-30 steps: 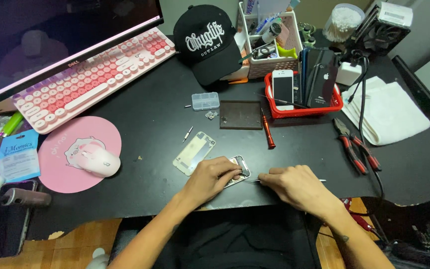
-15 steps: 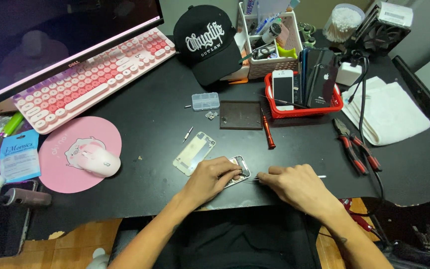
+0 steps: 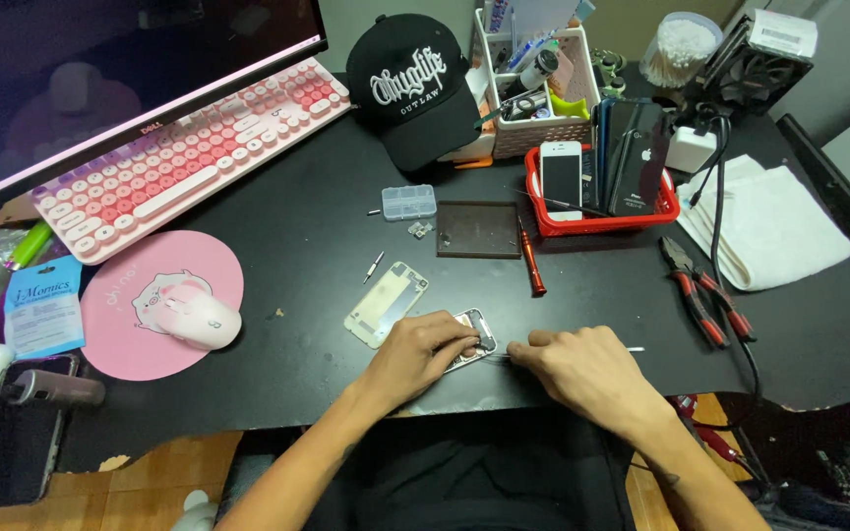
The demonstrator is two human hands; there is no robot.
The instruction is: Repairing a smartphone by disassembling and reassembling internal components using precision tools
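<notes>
Two hands at the near edge of a black surface (image 3: 277, 246). Left hand (image 3: 415, 356): fingers curled down onto an opened phone (image 3: 472, 336) with a silver frame, pinning it flat; grip closed on the phone's near end. Right hand (image 3: 582, 369): fingers pinched shut around a thin tool (image 3: 634, 349), whose pale tail shows beyond the knuckles; the working tip is hidden between the hands. The phone lies just left of the right hand, touching the left, so the left hand is nearer. Its long axis runs diagonally, far end pointing up and to the right, toward a red-handled screwdriver (image 3: 531, 261). Just beside the phone on its left: a detached pale back cover (image 3: 386, 305), on the same diagonal. Farther back: a small clear parts box (image 3: 409, 202), a dark mat (image 3: 478, 229), a red basket (image 3: 607, 221) of phones. Right of the hands: red-handled pliers (image 3: 705, 295).
</notes>
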